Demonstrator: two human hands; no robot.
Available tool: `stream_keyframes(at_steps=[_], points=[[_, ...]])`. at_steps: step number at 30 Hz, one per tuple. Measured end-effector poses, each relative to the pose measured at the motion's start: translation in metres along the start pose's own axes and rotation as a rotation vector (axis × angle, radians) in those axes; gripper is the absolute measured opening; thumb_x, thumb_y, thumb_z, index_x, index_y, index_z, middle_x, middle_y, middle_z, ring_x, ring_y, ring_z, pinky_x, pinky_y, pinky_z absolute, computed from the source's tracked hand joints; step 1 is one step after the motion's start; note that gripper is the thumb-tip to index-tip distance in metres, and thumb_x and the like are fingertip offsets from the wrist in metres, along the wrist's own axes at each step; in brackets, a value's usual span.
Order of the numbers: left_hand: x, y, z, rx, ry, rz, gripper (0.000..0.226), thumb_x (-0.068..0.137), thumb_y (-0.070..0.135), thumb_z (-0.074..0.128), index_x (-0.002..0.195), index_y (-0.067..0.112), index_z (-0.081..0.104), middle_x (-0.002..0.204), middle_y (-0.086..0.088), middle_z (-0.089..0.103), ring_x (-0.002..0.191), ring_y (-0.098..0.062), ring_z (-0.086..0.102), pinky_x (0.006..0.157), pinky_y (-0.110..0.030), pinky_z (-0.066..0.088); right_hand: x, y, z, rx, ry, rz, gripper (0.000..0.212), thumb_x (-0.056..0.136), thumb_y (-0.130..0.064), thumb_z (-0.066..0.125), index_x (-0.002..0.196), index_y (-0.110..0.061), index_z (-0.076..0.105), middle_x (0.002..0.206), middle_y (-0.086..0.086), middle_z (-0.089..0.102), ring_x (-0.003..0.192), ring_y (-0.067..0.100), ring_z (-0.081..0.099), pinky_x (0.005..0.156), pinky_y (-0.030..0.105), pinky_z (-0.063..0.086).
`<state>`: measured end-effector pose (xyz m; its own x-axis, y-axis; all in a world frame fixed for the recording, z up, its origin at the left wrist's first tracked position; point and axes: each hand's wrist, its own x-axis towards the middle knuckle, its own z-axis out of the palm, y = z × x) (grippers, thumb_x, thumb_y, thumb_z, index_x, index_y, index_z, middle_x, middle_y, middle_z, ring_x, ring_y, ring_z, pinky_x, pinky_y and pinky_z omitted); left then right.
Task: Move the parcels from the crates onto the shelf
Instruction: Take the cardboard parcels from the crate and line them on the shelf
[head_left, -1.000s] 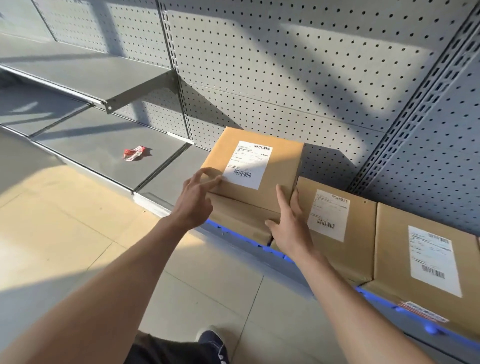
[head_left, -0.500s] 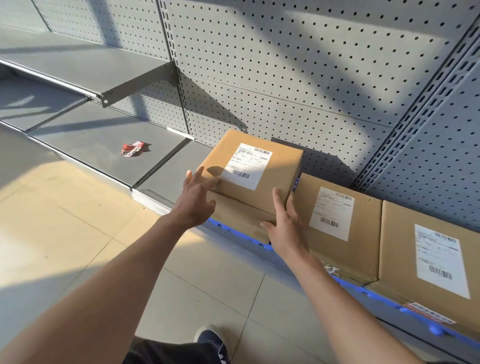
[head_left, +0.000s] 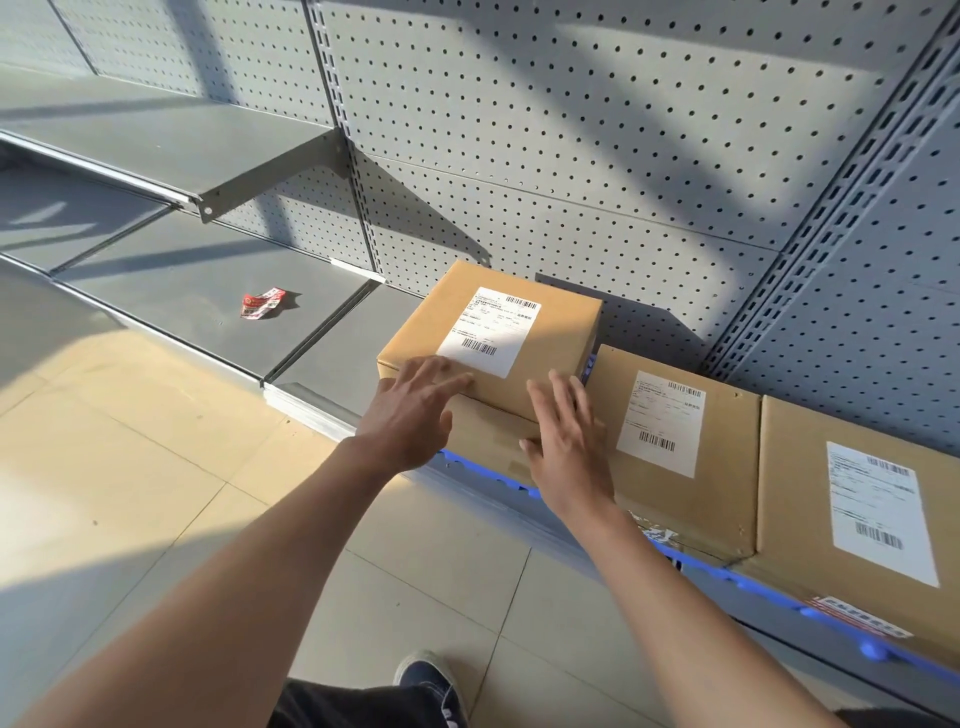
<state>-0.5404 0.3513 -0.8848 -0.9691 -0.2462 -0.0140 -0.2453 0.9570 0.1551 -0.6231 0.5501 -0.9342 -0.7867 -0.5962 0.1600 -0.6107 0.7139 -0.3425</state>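
Note:
A brown cardboard parcel (head_left: 550, 332) with a white barcode label sits on the grey bottom shelf (head_left: 332, 364), its back near the pegboard. My left hand (head_left: 415, 410) lies with straight, spread fingers against its front left edge. My right hand (head_left: 566, 441) rests flat with straight fingers on its front right corner. Two more labelled parcels stand to the right on the same shelf: a middle parcel (head_left: 722, 467) and a right parcel (head_left: 800, 499). No crate is in view.
A crumpled red wrapper (head_left: 262, 303) lies on the shelf section to the left. A grey upper shelf (head_left: 171, 150) juts out at the upper left on a bracket. The pegboard back wall (head_left: 571, 130) rises behind. Beige floor tiles and my dark shoe (head_left: 426, 675) lie below.
Both hands slid from the parcel's sides to its front edge, fingers now flat. The parcel has settled down onto the shelf, closer to the pegboard.

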Motion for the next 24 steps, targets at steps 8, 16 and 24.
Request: stream_keyframes(at_steps=[8,16,24], points=[[0.001,0.011,-0.007,0.027,-0.050,-0.033,0.056,0.100,0.031,0.053,0.153,0.035,0.036,0.160,0.001,0.029,0.149,-0.024,0.020,0.113,-0.049,0.031,0.005,0.003,-0.015,-0.084,-0.085,-0.066,0.068,0.091,-0.019,0.068,0.151,-0.017,0.037,0.161,0.011,0.024,0.149,0.033,0.019,0.103,0.051,0.044],[-0.006,0.040,-0.031,0.009,0.003,-0.026,0.055,0.102,0.041,0.051,0.154,0.028,0.039,0.151,0.000,0.050,0.139,-0.025,0.043,0.108,-0.047,0.037,-0.009,0.009,-0.069,-0.049,-0.167,-0.060,0.050,0.102,-0.027,0.054,0.150,-0.019,0.043,0.157,0.004,0.039,0.147,0.022,0.027,0.111,0.042,0.034],[-0.026,0.104,-0.064,-0.006,0.065,0.035,0.048,0.103,0.048,0.046,0.147,0.029,0.049,0.143,0.002,0.058,0.128,-0.024,0.053,0.100,-0.042,0.044,-0.059,0.041,-0.137,-0.015,-0.136,0.043,0.039,0.101,-0.021,0.055,0.140,-0.019,0.058,0.144,-0.002,0.058,0.133,0.022,0.049,0.108,0.040,0.043]])
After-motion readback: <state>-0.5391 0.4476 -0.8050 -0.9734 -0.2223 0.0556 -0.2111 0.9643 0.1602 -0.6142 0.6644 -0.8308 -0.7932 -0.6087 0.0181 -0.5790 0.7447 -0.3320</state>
